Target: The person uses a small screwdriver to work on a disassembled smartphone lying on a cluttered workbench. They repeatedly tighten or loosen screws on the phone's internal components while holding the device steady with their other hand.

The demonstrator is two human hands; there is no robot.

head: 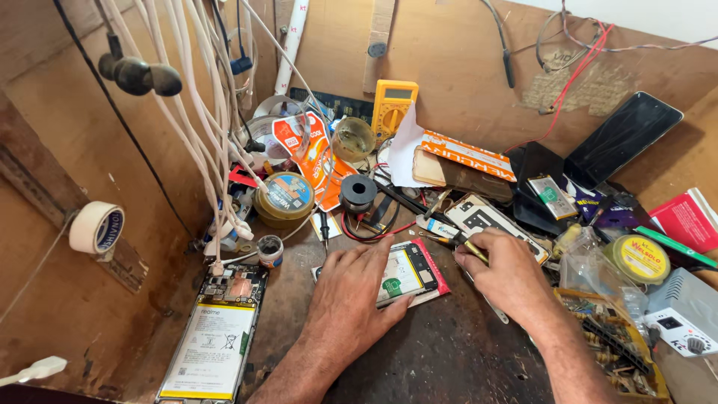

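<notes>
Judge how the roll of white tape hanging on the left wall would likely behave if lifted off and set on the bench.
The roll of white tape looks light, being a thin ring with a hollow core. Set on its edge, it would probably roll; laid flat, it should stay put. It probably feels stiff rather than floppy, since it keeps a round shape.

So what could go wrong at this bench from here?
1. The left hand lies flat across the opened phone with exposed battery; heavy pressure might flex the battery.
2. The right hand holds a thin brass-tipped tool near the phone; a slip could gouge it.
3. The hanging white cables and small open jar crowd the left side; a snag could tip the jar.
</notes>
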